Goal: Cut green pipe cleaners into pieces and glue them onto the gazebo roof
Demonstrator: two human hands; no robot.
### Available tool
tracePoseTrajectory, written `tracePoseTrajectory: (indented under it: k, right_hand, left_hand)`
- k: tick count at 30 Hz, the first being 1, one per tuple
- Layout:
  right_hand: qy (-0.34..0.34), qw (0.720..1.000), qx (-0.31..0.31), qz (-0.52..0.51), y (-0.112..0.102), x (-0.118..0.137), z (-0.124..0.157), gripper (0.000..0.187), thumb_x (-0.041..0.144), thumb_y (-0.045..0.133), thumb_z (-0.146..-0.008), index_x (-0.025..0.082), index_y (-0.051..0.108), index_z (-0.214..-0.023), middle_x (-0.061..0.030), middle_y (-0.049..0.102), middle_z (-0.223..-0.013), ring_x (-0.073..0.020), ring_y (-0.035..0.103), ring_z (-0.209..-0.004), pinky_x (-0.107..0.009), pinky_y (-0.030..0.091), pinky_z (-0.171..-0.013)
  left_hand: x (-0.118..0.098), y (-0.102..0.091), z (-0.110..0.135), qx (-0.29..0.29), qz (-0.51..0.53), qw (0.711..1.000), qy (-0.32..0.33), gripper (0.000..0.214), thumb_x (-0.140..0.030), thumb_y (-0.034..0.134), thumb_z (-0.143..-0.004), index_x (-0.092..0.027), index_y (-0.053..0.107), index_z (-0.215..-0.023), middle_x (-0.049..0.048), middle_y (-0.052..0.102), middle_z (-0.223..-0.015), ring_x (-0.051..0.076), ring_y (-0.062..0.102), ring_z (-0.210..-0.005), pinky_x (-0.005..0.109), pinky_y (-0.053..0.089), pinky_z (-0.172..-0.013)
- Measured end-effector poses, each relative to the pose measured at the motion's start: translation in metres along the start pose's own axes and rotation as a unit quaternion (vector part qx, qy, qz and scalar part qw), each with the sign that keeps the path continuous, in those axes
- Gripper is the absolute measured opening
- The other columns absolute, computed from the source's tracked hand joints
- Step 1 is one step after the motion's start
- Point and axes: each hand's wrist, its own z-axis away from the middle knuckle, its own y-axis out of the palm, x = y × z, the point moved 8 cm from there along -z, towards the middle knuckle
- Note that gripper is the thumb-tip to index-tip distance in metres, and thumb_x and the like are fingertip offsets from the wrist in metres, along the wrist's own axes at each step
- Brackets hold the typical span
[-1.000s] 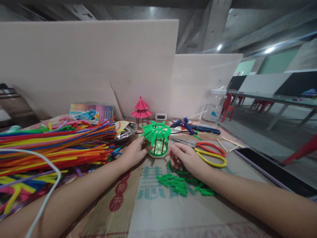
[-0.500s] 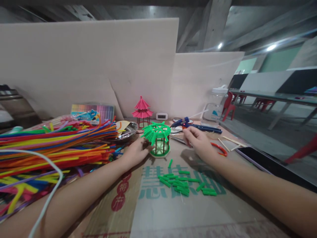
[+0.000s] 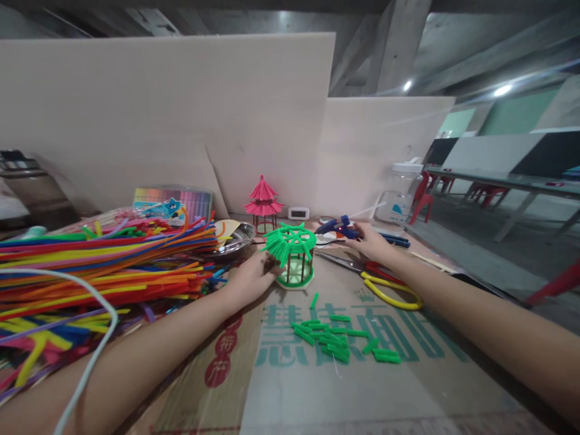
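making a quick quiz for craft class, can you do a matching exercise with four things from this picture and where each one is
1. left hand
2. right hand
3. pink model
4. short green pieces

A. scattered on the cardboard
B. at the blue glue gun
C. at the side of the green model
D. standing beside the small white clock

Pairs: 1-C, 2-B, 3-D, 4-A

Upright green pavilion near glue gun

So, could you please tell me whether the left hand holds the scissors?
No, the left hand is at the green model, apart from the scissors.
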Motion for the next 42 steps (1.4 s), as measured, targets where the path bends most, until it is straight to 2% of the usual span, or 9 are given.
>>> tracePoseTrajectory:
  k: [6, 13, 16, 18, 22, 27, 34, 37, 42]
  right_hand:
    - [0.029, 0.998, 0.047, 0.037, 0.019, 0.001, -0.019, 0.038, 0.035, 0.072, -0.07, 0.011, 0.065, -0.099, -0.0141, 0.071, -0.094, -0.027, 0.065, -0.086, -0.036, 0.048, -0.077]
    - [0.051, 0.998, -0.004, 0.03, 0.009, 0.015, -0.014, 0.04, 0.034, 0.064, -0.077, 0.01, 0.06, -0.11, -0.0147, 0.071, -0.093, -0.0262, 0.065, -0.086, -0.034, 0.047, -0.074]
    - [0.055, 0.998, -0.001, -0.002, -0.001, 0.03, 0.001, 0.029, 0.037, 0.055, -0.084, 0.011, 0.065, -0.093, -0.0087, 0.067, -0.066, -0.0236, 0.065, -0.069, -0.032, 0.048, -0.067]
    - [0.045, 0.998, 0.013, -0.037, -0.007, 0.044, 0.019, 0.032, 0.04, 0.048, -0.089, 0.014, 0.065, -0.09, -0.0033, 0.061, -0.055, -0.0204, 0.065, -0.062, -0.03, 0.049, -0.064]
    - [-0.023, 0.988, 0.002, -0.155, -0.022, 0.078, 0.067, 0.034, 0.046, 0.046, -0.092, 0.019, 0.063, -0.103, -0.0024, 0.067, -0.072, -0.0185, 0.065, -0.069, -0.033, 0.051, -0.075]
    - [-0.091, 0.98, 0.006, -0.175, -0.025, 0.107, 0.109, 0.023, 0.044, 0.054, -0.089, 0.024, 0.065, -0.091, -0.0043, 0.07, -0.09, -0.0237, 0.065, -0.089, -0.04, 0.049, -0.086]
    - [-0.083, 0.973, 0.05, -0.207, -0.01, 0.119, 0.12, 0.025, 0.051, 0.067, -0.075, 0.026, 0.065, -0.079, -0.0058, 0.07, -0.079, -0.0265, 0.064, -0.074, -0.041, 0.051, -0.068]
    - [-0.067, 0.978, 0.056, -0.191, -0.008, 0.118, 0.121, 0.027, 0.052, 0.068, -0.072, 0.026, 0.06, -0.069, -0.0042, 0.065, -0.067, -0.024, 0.06, -0.064, -0.038, 0.048, -0.06]
    - [-0.017, 0.979, 0.057, -0.195, -0.006, 0.116, 0.121, 0.028, 0.047, 0.072, -0.067, 0.027, 0.053, -0.07, 0.0002, 0.057, -0.057, -0.0189, 0.05, -0.051, -0.031, 0.038, -0.046]
  left_hand:
    - [0.006, 0.0, -0.001, -0.013, -0.002, 1.0, 0.004, 0.026, -0.038, 0.055, -0.084, -0.018, 0.062, -0.1, 0.0068, 0.069, -0.096, 0.026, 0.063, -0.097, 0.04, 0.048, -0.093]
    - [0.005, 0.003, -0.001, -0.004, 0.004, 1.0, 0.016, 0.025, -0.037, 0.051, -0.086, -0.016, 0.059, -0.098, 0.0083, 0.068, -0.098, 0.024, 0.063, -0.094, 0.039, 0.047, -0.093]
    - [0.003, 0.003, 0.0, -0.005, 0.001, 1.0, 0.017, 0.021, -0.034, 0.051, -0.086, -0.017, 0.059, -0.096, 0.0076, 0.068, -0.098, 0.024, 0.064, -0.094, 0.038, 0.048, -0.091]
    - [0.003, 0.002, 0.0, -0.01, -0.003, 1.0, 0.02, 0.022, -0.034, 0.051, -0.087, -0.017, 0.059, -0.098, 0.0075, 0.068, -0.1, 0.025, 0.063, -0.096, 0.038, 0.048, -0.09]
    - [0.003, 0.001, 0.001, -0.019, -0.006, 0.999, 0.03, 0.026, -0.036, 0.048, -0.089, -0.017, 0.058, -0.104, 0.0092, 0.068, -0.105, 0.025, 0.063, -0.099, 0.038, 0.048, -0.09]
    - [0.007, -0.001, 0.001, -0.023, -0.043, 0.999, -0.01, 0.025, -0.037, 0.047, -0.089, -0.018, 0.057, -0.102, 0.0087, 0.069, -0.101, 0.025, 0.064, -0.095, 0.037, 0.048, -0.086]
    - [0.013, -0.003, 0.003, -0.038, -0.079, 0.996, -0.014, 0.027, -0.04, 0.049, -0.088, -0.019, 0.058, -0.103, 0.0078, 0.068, -0.097, 0.024, 0.064, -0.087, 0.033, 0.049, -0.072]
    - [0.013, -0.003, 0.003, -0.038, -0.093, 0.995, -0.014, 0.028, -0.037, 0.051, -0.086, -0.019, 0.057, -0.107, 0.0084, 0.068, -0.1, 0.025, 0.065, -0.089, 0.035, 0.049, -0.075]
    - [0.009, -0.004, 0.002, -0.035, -0.101, 0.994, -0.024, 0.034, -0.037, 0.052, -0.085, -0.02, 0.054, -0.115, 0.0094, 0.068, -0.104, 0.027, 0.065, -0.094, 0.037, 0.049, -0.082]
